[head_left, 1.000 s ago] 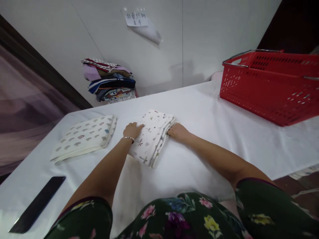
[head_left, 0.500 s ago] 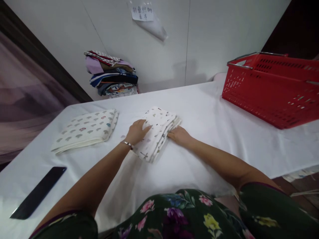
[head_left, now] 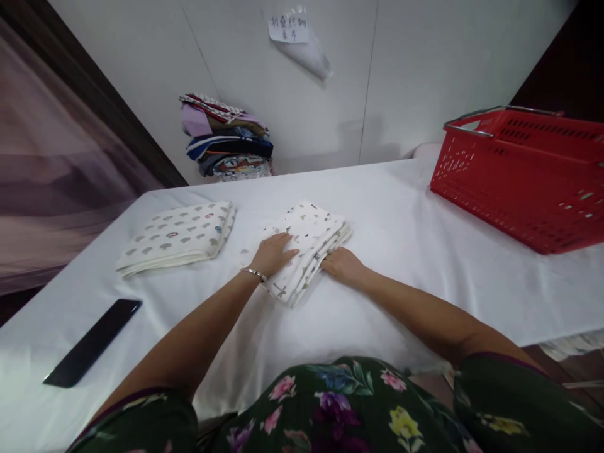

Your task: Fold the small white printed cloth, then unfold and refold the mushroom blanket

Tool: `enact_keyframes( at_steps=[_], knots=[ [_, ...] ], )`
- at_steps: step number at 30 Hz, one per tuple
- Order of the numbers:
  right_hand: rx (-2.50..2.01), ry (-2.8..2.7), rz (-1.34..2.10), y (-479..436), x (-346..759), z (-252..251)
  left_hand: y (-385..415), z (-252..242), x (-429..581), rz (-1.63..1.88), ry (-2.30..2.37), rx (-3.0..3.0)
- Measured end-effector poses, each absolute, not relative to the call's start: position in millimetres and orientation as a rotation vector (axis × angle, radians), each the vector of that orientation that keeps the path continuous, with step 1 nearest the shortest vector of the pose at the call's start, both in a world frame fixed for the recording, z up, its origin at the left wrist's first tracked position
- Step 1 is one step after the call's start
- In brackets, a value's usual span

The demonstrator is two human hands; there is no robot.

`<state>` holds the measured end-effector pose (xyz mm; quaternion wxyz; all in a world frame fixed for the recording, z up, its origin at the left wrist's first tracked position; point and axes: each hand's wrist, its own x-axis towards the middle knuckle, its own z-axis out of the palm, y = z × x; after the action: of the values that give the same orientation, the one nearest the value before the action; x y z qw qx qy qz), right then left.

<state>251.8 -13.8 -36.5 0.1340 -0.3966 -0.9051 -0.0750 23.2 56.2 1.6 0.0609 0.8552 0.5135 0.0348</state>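
A folded white cloth with small printed shapes (head_left: pixel 309 236) lies in the middle of the white-covered table (head_left: pixel 401 251). My left hand (head_left: pixel 274 253) rests flat on its near left part, fingers stretched out, a thin bracelet at the wrist. My right hand (head_left: pixel 340 264) lies against the cloth's right edge where the stacked layers show; its fingertips are tucked at the folds. A second folded cloth with a heart-like print (head_left: pixel 178 236) sits to the left.
A red plastic basket with metal handles (head_left: pixel 519 182) stands at the table's right. A dark phone (head_left: pixel 92 341) lies near the front left edge. A pile of folded coloured fabrics (head_left: pixel 226 138) is stacked against the white wall behind the table.
My left hand has slid from the cloth's left edge onto its top. The right hand has stayed at the right edge. The view has shifted slightly left.
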Motion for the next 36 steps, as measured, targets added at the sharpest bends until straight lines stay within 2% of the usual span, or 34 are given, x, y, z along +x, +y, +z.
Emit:
enact_keyframes(
  at_steps=[6,14,19,25,31,36],
  knots=[
    [-1.121,-2.589,-0.297,-18.5,247.0,-37.0,31.4,4.9,30.9,0.259,1.372,2.634],
    [-1.093,-2.616,-0.217,-21.0,245.8,-32.3,23.4,-3.3,36.1,0.109,1.346,2.664],
    [-1.114,-2.592,-0.081,-32.1,255.3,-29.4,9.8,10.3,43.9,0.294,1.329,2.582],
    [-1.395,-2.114,0.120,-18.6,286.2,-19.8,-20.4,5.0,54.6,0.331,1.171,2.764],
    [-1.742,-1.603,0.411,26.6,308.9,-14.9,-27.3,-7.6,55.4,0.280,1.214,2.850],
    [-1.867,-1.509,0.571,55.3,315.7,-18.2,-26.8,-5.8,54.6,0.384,1.204,2.837]
  ],
)
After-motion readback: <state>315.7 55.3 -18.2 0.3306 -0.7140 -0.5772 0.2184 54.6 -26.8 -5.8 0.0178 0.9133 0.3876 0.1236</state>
